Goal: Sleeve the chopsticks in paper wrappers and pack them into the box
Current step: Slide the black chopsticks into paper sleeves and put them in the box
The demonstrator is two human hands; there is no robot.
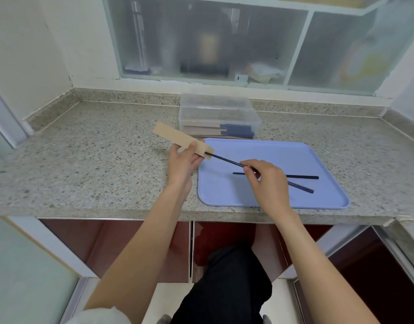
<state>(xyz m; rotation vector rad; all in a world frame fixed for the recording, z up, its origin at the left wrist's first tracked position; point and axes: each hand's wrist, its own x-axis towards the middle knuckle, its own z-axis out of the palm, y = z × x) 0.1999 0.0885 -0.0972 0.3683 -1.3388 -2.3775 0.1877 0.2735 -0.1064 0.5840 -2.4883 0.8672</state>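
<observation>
My left hand [183, 161] holds a brown paper wrapper [178, 139] above the counter, just left of the blue tray [271, 197]. My right hand [264, 177] pinches a black chopstick [225, 160] whose tip sits at the wrapper's open end. Another black chopstick [301, 177] lies flat on the tray, partly hidden behind my right hand. A clear plastic box [218, 119] stands behind the tray and holds several sleeved chopsticks with their dark ends pointing right.
The granite counter [96, 164] runs wide to the left and right of the tray. A frosted glass window [201, 43] rises behind the box. The counter's front edge lies just below the tray, with red cabinet doors underneath.
</observation>
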